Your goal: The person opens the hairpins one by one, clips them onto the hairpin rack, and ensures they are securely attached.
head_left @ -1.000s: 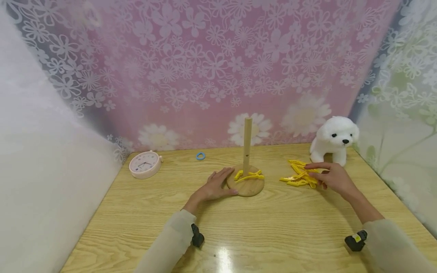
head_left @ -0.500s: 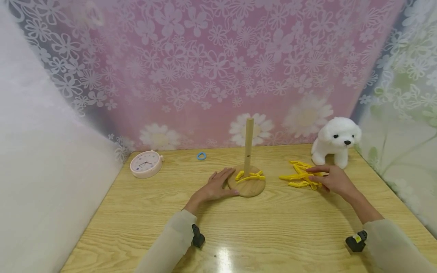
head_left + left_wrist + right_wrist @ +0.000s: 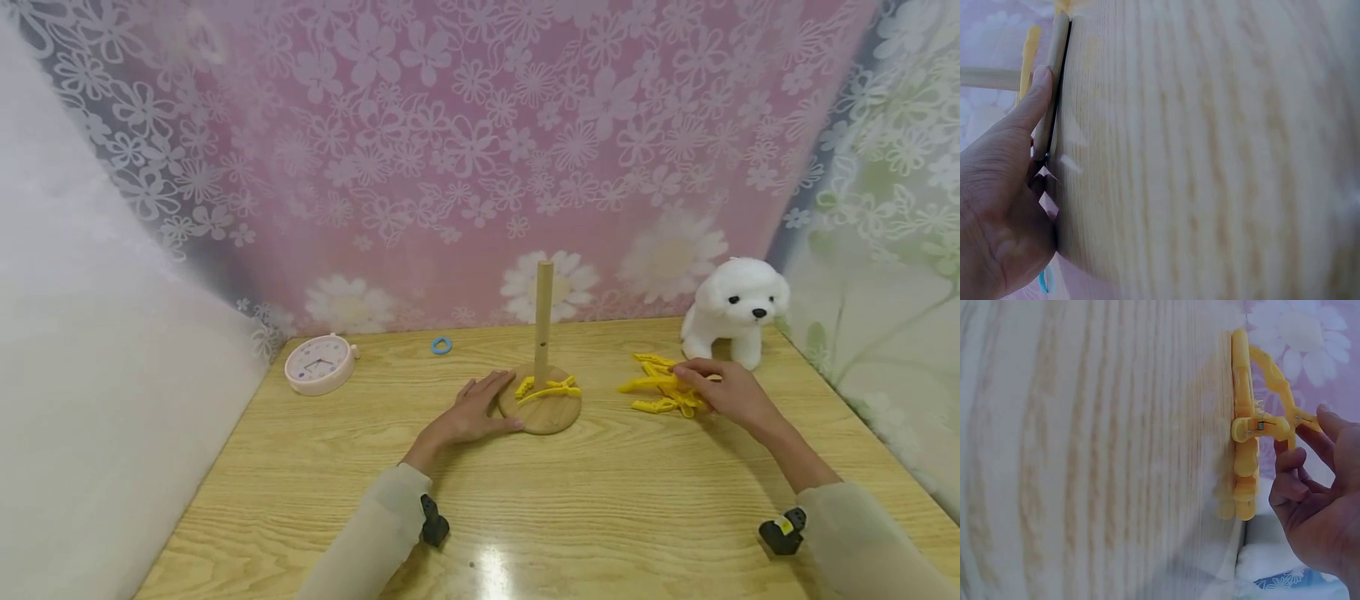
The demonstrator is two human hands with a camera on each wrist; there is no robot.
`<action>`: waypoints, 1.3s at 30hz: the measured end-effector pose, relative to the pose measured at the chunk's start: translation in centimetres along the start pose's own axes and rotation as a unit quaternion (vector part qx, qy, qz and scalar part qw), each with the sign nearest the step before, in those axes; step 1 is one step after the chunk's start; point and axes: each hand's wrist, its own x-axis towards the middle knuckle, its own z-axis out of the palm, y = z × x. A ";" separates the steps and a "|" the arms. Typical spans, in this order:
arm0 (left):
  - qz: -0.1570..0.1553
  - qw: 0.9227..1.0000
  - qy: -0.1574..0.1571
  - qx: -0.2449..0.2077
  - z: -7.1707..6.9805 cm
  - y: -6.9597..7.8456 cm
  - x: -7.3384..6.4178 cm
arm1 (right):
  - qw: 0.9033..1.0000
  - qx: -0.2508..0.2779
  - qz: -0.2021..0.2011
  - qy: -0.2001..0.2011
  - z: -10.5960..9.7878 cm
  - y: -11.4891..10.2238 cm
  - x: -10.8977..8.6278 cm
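Note:
My left hand (image 3: pixel 472 410) holds the left rim of a round wooden base (image 3: pixel 551 419), thumb along the front and fingers toward the back. From this base a wooden post (image 3: pixel 543 325) rises upright. A yellow spring clip (image 3: pixel 549 389) lies across the base in front of the post, and another yellow piece (image 3: pixel 524 387) lies beside it. My right hand (image 3: pixel 731 392) pinches the handle end of a long yellow spring clip (image 3: pixel 1277 381). This clip is tilted, its long end pointing left above a pile of similar clips (image 3: pixel 654 406) on the table.
A white plush dog (image 3: pixel 738 304) stands behind my right hand. At the back left are a pink alarm clock (image 3: pixel 320 365) and a small blue ring (image 3: pixel 441 345). The wooden table (image 3: pixel 570 517) meets a floral curtain (image 3: pixel 450 208) behind.
My right thumb and fingers have closed on the handle end of a clip, which has tilted within the pile. My left hand and the wooden stand stay in place.

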 end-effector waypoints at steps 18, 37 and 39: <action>0.010 1.000 0.006 0.001 0.8 -1.3 0.7 | 1.000 -0.012 0.003 0.013 0.5 -1.1 0.2; 0.001 1.000 0.006 0.004 0.4 -0.5 0.3 | 1.000 -0.001 -0.003 0.021 0.0 -0.9 -0.5; 0.000 1.000 0.005 0.010 0.1 0.0 0.0 | 1.000 -0.005 -0.002 0.030 0.0 -0.7 -0.5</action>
